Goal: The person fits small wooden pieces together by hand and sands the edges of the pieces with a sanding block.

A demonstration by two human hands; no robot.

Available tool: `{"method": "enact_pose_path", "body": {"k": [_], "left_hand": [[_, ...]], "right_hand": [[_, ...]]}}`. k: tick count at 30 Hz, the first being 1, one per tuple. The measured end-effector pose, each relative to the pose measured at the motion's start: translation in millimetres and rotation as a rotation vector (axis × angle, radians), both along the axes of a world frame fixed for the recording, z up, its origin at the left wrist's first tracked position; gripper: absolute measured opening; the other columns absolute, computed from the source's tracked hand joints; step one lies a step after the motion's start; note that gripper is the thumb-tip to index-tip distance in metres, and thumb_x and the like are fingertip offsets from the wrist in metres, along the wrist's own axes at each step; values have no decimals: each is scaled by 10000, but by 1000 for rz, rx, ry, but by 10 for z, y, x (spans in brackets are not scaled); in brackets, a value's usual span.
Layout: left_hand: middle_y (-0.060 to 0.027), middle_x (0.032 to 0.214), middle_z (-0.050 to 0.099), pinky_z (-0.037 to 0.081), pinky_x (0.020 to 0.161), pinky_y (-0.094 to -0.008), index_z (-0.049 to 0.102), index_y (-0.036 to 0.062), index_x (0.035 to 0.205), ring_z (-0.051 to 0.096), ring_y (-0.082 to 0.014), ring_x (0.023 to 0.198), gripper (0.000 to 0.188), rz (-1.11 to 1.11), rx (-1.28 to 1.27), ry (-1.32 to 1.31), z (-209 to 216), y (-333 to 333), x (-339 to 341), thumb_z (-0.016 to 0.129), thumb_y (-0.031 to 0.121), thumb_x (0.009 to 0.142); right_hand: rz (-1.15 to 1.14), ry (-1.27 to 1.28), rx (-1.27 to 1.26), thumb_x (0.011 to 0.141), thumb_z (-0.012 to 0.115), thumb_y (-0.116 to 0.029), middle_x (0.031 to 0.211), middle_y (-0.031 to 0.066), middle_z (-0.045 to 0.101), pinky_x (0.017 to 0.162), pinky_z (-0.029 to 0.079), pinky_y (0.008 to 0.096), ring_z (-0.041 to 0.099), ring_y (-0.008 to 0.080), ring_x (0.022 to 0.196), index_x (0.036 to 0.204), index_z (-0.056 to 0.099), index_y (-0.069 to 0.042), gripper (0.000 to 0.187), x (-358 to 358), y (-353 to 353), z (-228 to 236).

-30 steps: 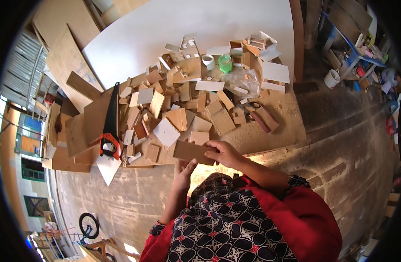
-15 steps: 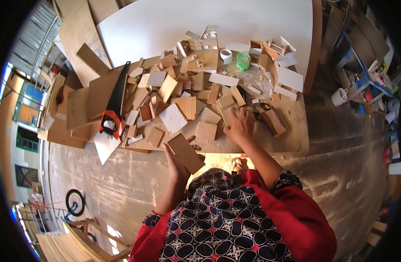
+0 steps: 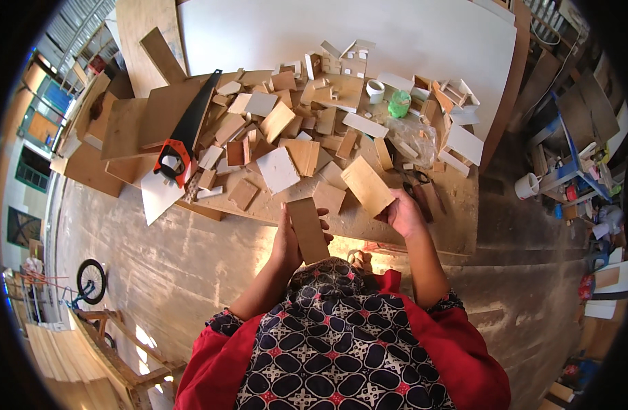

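My left hand [image 3: 287,240] grips a brown rectangular wood piece [image 3: 307,230] in front of my body, thumb on one side and fingertips showing along the other. To its right, my right hand [image 3: 404,214] holds a lighter wood block [image 3: 366,186] by its lower right corner, over the table's front part. The two pieces are apart. Beneath and beyond them, many wood offcuts [image 3: 304,156] lie heaped on the worktable [image 3: 457,229]. Close to my right hand, dark-handled pliers or scissors [image 3: 416,178] rest beside a dark brown strip [image 3: 433,198]; their exact kind is hard to tell.
A handsaw with an orange handle [image 3: 174,164] leans across the table's left side. Toward the back stand a small wooden house model [image 3: 355,58], a white tape roll [image 3: 375,91] and a green container [image 3: 399,104]. A bicycle wheel [image 3: 91,281] is on the floor at left.
My right hand has picked up the lighter wood block from the table and brought it up and nearer. The brown piece in my left hand has turned more upright.
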State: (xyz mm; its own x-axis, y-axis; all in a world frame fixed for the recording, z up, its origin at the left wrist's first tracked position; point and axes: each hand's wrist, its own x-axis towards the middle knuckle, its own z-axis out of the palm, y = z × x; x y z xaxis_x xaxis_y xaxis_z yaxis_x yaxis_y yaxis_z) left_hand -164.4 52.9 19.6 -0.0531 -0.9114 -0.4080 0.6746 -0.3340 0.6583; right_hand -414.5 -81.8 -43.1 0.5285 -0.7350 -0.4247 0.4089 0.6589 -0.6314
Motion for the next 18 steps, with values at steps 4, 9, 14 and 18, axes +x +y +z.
{"method": "enact_pose_path", "body": {"k": [4,9,14,18], "left_hand": [[-124,920,609,513,765,-390,530,-5,1256,642,-280,814,825,-41,6,40,-61,35,-17,231,694,935],[-121,997,612,511,800,-382,539,-4,1248,627,-261,902,702,-102,3,-22,-43,-14,-132,359,609,957],[-91,1018,601,481,850,-344,557,7,1236,585,-201,980,572,-118,-5,-179,-103,-61,-182,395,498,993],[-91,1090,606,463,872,-329,563,15,1238,575,-183,989,501,-131,-46,-260,-23,-172,-269,446,434,989]], "right_hand": [[-77,124,-89,854,631,-223,1152,103,625,835,542,426,624,235,1015,1328,486,-25,534,-9,98,-113],[-205,728,-564,846,668,-183,1063,154,669,805,529,360,655,228,946,1219,564,37,445,-61,86,-447],[-193,964,-858,835,680,-181,978,159,693,759,504,313,664,209,840,1131,618,41,376,-124,143,-369],[-253,877,-910,803,692,-158,856,137,673,670,484,303,631,202,720,1056,653,15,309,-191,285,217]]}}
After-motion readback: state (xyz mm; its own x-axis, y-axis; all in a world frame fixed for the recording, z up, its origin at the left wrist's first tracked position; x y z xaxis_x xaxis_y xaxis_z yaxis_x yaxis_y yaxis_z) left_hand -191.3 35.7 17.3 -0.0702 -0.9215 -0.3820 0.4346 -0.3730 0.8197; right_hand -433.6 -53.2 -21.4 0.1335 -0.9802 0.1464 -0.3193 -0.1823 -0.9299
